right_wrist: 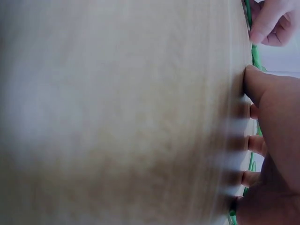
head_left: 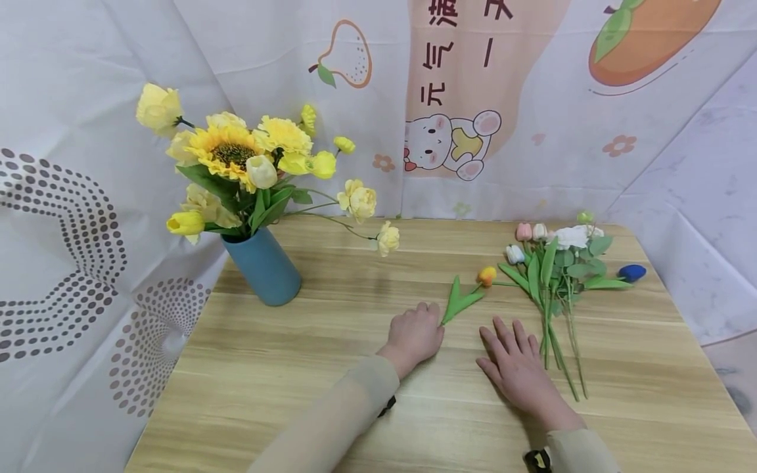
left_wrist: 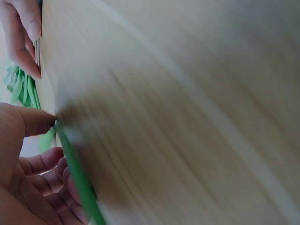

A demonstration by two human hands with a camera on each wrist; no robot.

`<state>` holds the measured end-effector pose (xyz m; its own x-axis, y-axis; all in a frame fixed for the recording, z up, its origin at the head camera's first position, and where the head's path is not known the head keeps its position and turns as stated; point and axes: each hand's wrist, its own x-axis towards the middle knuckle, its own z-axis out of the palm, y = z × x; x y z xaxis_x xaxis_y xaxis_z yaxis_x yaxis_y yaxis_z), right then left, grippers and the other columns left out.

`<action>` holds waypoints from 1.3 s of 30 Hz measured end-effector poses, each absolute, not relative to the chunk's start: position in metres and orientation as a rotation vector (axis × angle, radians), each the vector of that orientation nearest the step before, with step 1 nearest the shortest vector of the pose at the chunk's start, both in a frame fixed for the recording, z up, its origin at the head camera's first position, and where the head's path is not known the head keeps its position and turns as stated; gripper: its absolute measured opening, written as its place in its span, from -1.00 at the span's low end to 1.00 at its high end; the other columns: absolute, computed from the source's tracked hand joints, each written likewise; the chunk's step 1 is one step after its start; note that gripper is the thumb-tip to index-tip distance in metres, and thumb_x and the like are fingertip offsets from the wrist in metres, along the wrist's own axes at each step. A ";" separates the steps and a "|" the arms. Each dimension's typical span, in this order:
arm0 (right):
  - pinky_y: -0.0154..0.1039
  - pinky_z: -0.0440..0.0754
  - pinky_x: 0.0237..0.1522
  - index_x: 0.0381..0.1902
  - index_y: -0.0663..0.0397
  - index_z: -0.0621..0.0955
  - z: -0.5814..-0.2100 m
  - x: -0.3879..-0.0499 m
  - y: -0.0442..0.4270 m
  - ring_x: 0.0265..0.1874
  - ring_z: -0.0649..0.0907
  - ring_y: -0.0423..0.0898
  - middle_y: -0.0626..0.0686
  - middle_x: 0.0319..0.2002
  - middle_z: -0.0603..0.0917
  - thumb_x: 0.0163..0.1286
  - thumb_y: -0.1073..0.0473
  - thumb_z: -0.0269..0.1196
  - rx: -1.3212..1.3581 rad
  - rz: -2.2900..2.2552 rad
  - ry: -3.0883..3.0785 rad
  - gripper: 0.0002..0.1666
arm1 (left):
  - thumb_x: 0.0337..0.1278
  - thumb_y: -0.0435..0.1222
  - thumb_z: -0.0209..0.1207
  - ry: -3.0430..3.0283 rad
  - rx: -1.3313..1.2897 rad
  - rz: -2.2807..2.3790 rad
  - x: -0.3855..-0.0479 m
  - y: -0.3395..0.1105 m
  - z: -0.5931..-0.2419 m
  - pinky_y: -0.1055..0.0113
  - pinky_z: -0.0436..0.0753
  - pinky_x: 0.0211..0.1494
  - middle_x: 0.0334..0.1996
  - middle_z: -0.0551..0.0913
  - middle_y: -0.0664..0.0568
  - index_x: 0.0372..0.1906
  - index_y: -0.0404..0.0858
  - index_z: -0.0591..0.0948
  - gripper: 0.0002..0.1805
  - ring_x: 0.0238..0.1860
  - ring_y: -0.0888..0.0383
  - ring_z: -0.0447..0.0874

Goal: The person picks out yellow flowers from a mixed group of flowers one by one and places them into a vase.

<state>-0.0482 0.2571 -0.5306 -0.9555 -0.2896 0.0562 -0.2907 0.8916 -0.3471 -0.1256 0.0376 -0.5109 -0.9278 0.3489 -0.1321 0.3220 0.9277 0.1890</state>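
An orange-yellow tulip (head_left: 487, 276) with green leaves lies low over the middle of the table. My left hand (head_left: 414, 336) pinches its stem near the base of the leaves. In the left wrist view the green stem (left_wrist: 79, 180) runs from the thumb tip past the curled fingers. To the right, my right hand (head_left: 519, 374) rests on the tabletop, palm down, fingers spread and fairly straight. Just beyond its fingertips lies a loose bunch of flowers (head_left: 550, 269), with pink and white tulips, a white bloom and long green stems.
At the back left stands a blue vase (head_left: 263, 266) filled with yellow flowers, among them a sunflower (head_left: 230, 151). A blue tulip (head_left: 631, 273) lies at the right of the bunch. Behind the wooden table (head_left: 248, 381) hangs a printed cloth (head_left: 355, 131).
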 end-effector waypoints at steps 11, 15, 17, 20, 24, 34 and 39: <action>0.59 0.03 0.31 0.46 0.16 0.37 -0.536 -0.049 0.258 0.48 0.06 0.55 0.38 0.51 0.20 0.54 -0.02 0.21 0.486 0.566 -3.026 -0.33 | 0.38 -0.43 0.14 3.010 0.561 0.136 -0.138 -0.006 -0.507 0.24 0.62 -0.57 -0.12 0.67 -0.04 -0.03 -0.24 0.65 -0.83 -0.44 0.09 0.67; 0.60 0.02 0.30 0.45 0.16 0.37 -0.538 -0.050 0.259 0.47 0.07 0.55 0.38 0.50 0.21 0.55 -0.05 0.19 0.500 0.590 -2.992 -0.34 | 0.41 -0.44 0.11 3.042 0.609 0.088 -0.141 -0.020 -0.505 0.22 0.66 -0.53 -0.20 0.69 -0.03 -0.17 -0.25 0.66 -0.87 -0.44 0.05 0.72; 0.60 0.05 0.28 0.44 0.15 0.39 -0.539 -0.049 0.259 0.46 0.08 0.55 0.39 0.49 0.23 0.56 -0.08 0.18 0.502 0.606 -2.967 -0.34 | 0.44 -0.43 0.09 3.043 0.625 0.063 -0.141 -0.026 -0.504 0.23 0.68 -0.51 -0.16 0.72 -0.04 -0.17 -0.25 0.68 -0.85 -0.41 0.05 0.75; 0.60 0.05 0.28 0.44 0.13 0.38 -0.543 -0.049 0.260 0.47 0.09 0.55 0.38 0.49 0.23 0.57 -0.13 0.14 0.509 0.611 -2.945 -0.33 | 0.42 -0.41 0.12 3.042 0.632 0.037 -0.140 -0.034 -0.502 0.23 0.68 -0.47 -0.15 0.74 -0.01 -0.19 -0.24 0.70 -0.86 -0.38 0.06 0.76; 0.61 0.01 0.30 0.47 0.13 0.34 -0.549 -0.050 0.262 0.48 0.06 0.54 0.38 0.50 0.20 0.60 -0.14 0.09 0.523 0.596 -2.949 -0.33 | 0.28 -0.43 0.21 3.077 0.629 0.013 -0.140 -0.043 -0.499 0.21 0.65 -0.44 -0.32 0.73 0.04 -0.37 -0.18 0.68 -0.86 -0.40 0.07 0.74; 0.59 0.06 0.28 0.45 0.16 0.39 -0.531 -0.049 0.256 0.46 0.08 0.56 0.38 0.50 0.21 0.52 -0.03 0.23 0.473 0.587 -3.031 -0.33 | 0.28 -0.43 0.25 3.159 0.642 -0.111 -0.135 -0.068 -0.497 0.23 0.69 -0.43 -0.23 0.76 0.02 -0.20 -0.17 0.74 -0.87 -0.26 0.06 0.72; 0.58 0.06 0.30 0.48 0.14 0.36 -0.528 -0.049 0.255 0.48 0.06 0.54 0.37 0.52 0.18 0.54 -0.02 0.21 0.461 0.543 -3.087 -0.32 | 0.27 -0.42 0.28 3.316 0.706 -0.217 -0.136 -0.083 -0.488 0.27 0.68 -0.47 -0.28 0.75 -0.03 -0.19 -0.21 0.73 -0.91 -0.28 0.05 0.73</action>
